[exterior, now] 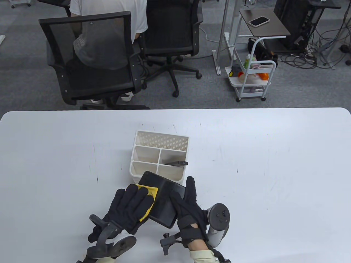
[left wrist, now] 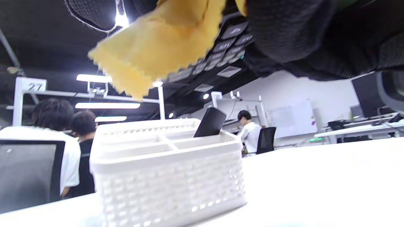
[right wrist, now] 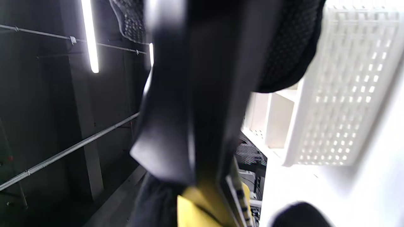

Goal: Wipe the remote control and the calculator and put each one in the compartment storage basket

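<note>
Near the bench's (exterior: 274,164) front edge, the right hand (exterior: 189,205) grips the calculator (exterior: 164,202), just before the basket (exterior: 159,159); the left hand (exterior: 131,208) clasps a yellow cloth (exterior: 150,194) against it.

Two black office chairs (exterior: 90,60) stand at the upper left, a person in a white shirt (exterior: 109,16) seated there. A white trolley (exterior: 252,79) and a side table carrying a phone (exterior: 258,21) occupy the upper right.
</note>
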